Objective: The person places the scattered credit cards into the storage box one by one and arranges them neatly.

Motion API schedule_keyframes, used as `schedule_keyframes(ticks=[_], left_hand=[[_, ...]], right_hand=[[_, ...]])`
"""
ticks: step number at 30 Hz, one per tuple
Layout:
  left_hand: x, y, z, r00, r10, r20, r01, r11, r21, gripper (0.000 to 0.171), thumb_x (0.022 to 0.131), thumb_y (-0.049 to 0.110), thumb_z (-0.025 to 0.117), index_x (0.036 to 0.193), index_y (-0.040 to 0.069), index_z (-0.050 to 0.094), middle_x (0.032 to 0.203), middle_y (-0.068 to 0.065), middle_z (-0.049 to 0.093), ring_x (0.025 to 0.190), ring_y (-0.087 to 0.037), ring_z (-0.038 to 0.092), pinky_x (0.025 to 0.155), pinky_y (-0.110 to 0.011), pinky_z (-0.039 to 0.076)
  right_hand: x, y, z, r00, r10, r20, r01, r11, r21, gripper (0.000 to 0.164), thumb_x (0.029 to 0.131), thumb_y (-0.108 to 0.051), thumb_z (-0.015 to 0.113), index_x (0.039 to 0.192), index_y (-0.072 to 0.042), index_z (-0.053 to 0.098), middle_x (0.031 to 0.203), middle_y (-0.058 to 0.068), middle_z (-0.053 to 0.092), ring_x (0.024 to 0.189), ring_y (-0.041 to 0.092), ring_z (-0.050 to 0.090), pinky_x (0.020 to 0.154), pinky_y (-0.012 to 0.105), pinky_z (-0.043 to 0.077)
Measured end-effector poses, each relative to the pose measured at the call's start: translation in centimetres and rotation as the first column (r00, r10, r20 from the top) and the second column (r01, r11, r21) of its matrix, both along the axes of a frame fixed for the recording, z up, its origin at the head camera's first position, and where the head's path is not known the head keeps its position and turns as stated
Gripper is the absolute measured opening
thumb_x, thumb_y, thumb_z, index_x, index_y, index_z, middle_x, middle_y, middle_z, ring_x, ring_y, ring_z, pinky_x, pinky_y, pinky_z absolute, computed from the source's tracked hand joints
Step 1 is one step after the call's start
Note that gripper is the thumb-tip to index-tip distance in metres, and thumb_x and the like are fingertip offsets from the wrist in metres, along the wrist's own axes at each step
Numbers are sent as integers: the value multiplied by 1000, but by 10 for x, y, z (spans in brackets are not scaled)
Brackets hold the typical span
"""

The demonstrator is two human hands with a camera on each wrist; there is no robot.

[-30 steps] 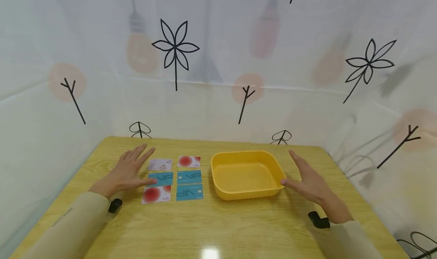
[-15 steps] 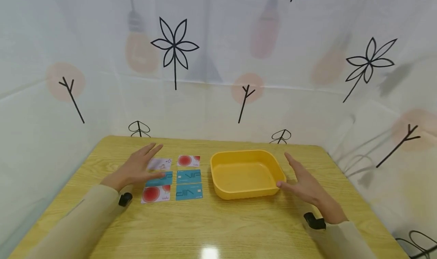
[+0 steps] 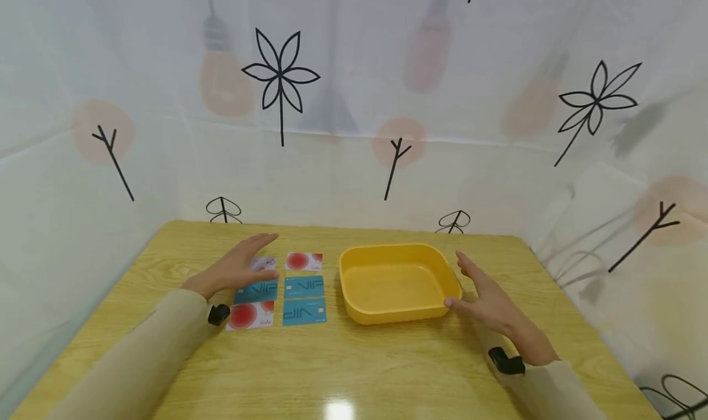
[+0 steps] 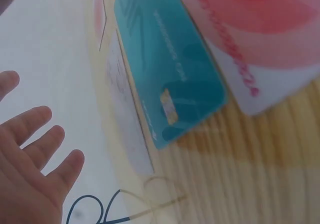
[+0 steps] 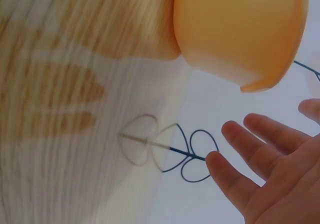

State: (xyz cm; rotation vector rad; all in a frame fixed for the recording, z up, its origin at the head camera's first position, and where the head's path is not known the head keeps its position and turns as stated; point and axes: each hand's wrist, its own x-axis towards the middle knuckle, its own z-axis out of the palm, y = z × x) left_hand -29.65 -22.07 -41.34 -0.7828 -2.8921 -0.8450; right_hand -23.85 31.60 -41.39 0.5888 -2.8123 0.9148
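Observation:
My left hand [image 3: 235, 269] hovers over the left column of cards with its fingers spread and nothing held. Beneath it lie a pale lilac card [image 3: 267, 264], partly covered, and a teal VIP card [image 4: 167, 59]; a white card with red circles [image 3: 250, 315] is nearer me. The right column has another red-circle card [image 3: 304, 261] at the back and two teal VIP cards, one in the middle [image 3: 304, 286], one in front [image 3: 305, 312]. My right hand [image 3: 492, 300] holds nothing, fingers extended, thumb close by the right rim of a yellow plastic tub [image 3: 395, 314].
The wooden table [image 3: 354, 371] meets a white cloth backdrop [image 3: 343, 180] printed with flowers and bulbs at its back and sides. A black strap [image 3: 506, 361] circles the right wrist, and a black device [image 3: 219, 313] sits on the left one.
My left hand has moved right across the left column, turning its palm more sideways. My right hand has shifted slightly left toward the tub. Cards and tub stay in place.

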Motion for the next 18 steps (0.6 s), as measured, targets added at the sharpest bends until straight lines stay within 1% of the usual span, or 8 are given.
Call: schedule_keyframes(ticks=[4, 9, 13, 15, 18], left_hand=[[-5, 5, -1, 1000, -10, 18, 10, 1000, 19, 88, 81, 50, 71, 152, 21, 27, 154, -13, 27, 139, -37, 24, 105, -62, 23], [-11, 11, -1, 999, -21, 32, 20, 999, 30, 84, 82, 45, 73, 151, 22, 30, 153, -11, 29, 138, -36, 26, 106, -60, 24], [-15, 16, 0, 998, -13, 59, 11, 1000, 20, 84, 82, 42, 73, 151, 23, 30, 152, -12, 29, 138, -36, 27, 105, -60, 26], [-17, 18, -1, 997, -15, 74, 14, 1000, 15, 83, 83, 40, 73, 151, 22, 30, 152, -12, 29, 138, -36, 27, 105, -60, 26], [-21, 21, -2, 995, -25, 96, 24, 1000, 13, 80, 84, 36, 73, 150, 20, 31, 152, -11, 30, 138, -35, 27, 106, -58, 26]], right_hand=[[1, -1, -3, 1000, 9, -13, -9, 1000, 4, 99, 81, -38, 74, 154, -28, 9, 150, 21, 30, 129, 44, 37, 90, 70, 32], [1, -1, -5, 1000, 21, -18, -21, 1000, 0, 101, 79, -36, 76, 155, -24, 10, 147, 25, 32, 128, 45, 38, 89, 71, 32], [0, -1, -7, 999, 28, 20, -28, 999, -19, 105, 77, -36, 78, 155, -25, 8, 148, 25, 32, 129, 44, 37, 92, 72, 28], [-1, -2, -8, 999, 31, 40, -30, 999, -24, 108, 76, -36, 80, 155, -25, 7, 148, 24, 31, 131, 42, 36, 94, 71, 26], [-2, -4, -10, 998, 38, 57, -36, 999, -31, 111, 74, -36, 81, 155, -20, 7, 148, 22, 34, 131, 40, 36, 98, 69, 24]])
